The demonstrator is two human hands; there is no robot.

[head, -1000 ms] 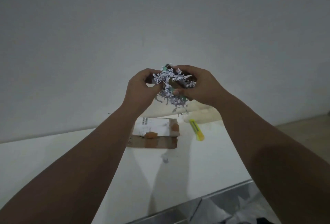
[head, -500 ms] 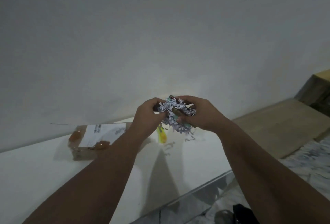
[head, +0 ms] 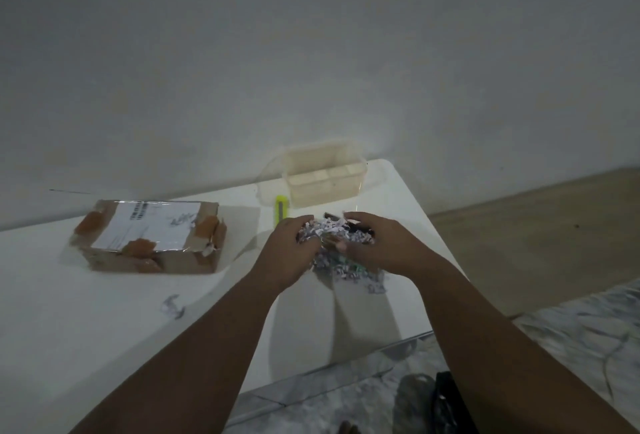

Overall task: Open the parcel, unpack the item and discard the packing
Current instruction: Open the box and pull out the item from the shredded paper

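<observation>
1. Left hand point(head: 281, 257) and right hand point(head: 379, 246) both closed around shredded paper packing point(head: 332, 238), low over white table point(head: 104, 312).
2. Cardboard parcel point(head: 149, 238) on table, left of the hands.
3. Clear plastic container point(head: 323, 177) at the far table edge.

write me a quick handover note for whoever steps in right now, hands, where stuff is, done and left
Left hand and right hand: both closed on one clump of shredded paper filler above the table; something dark shows in it, unclear what.
Cardboard box: on the table, left, end torn open.
Yellow cutter: beside the clear plastic container, far edge.
Stray shreds: on the table.
Done: parcel opened, filler out.
Left: free the item, discard filler, shreds and box.
</observation>
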